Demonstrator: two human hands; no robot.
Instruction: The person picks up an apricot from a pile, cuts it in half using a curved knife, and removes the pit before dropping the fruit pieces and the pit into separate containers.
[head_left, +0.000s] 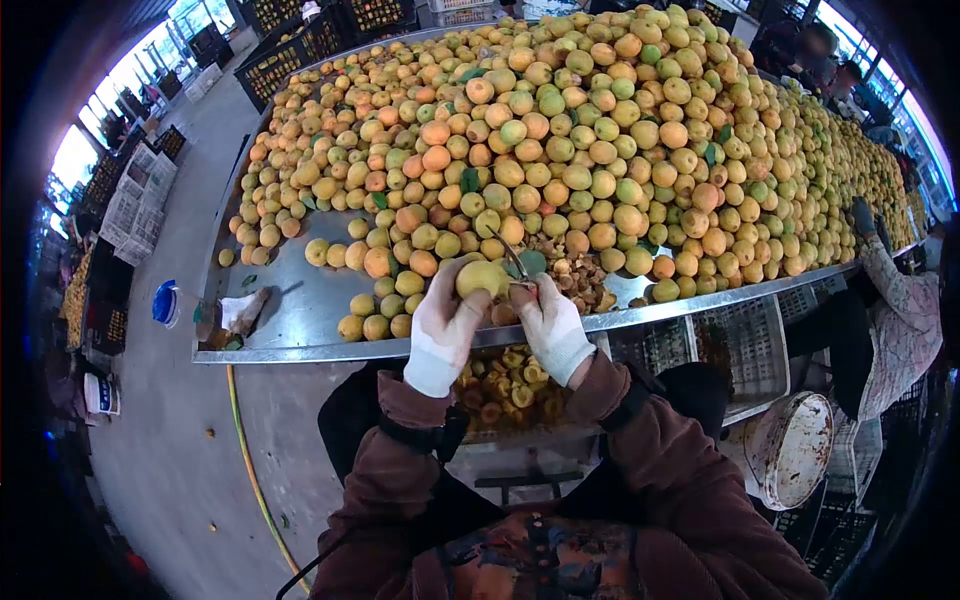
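Observation:
My left hand (445,325), in a white glove with bare fingertips, is closed around a yellow-green apricot-like fruit (480,281) above the near edge of the metal table (290,318). Close beside it, my right hand (550,325), gloved the same way, grips a small knife (517,262); its thin blade points up and left past the fruit. The knife handle is mostly hidden in my fingers. Just beyond the hands lie a pile of brownish cut scraps (572,275) and a green leaf (527,264). Under the table edge, cut fruit pieces (515,385) fill a container between my knees.
A large heap of whole fruit (560,130) covers most of the table. Pale crates (745,345) and a stained bucket (800,450) stand below right, near a co-worker's patterned sleeve (905,320). A yellow hose (250,455) runs along the floor at left.

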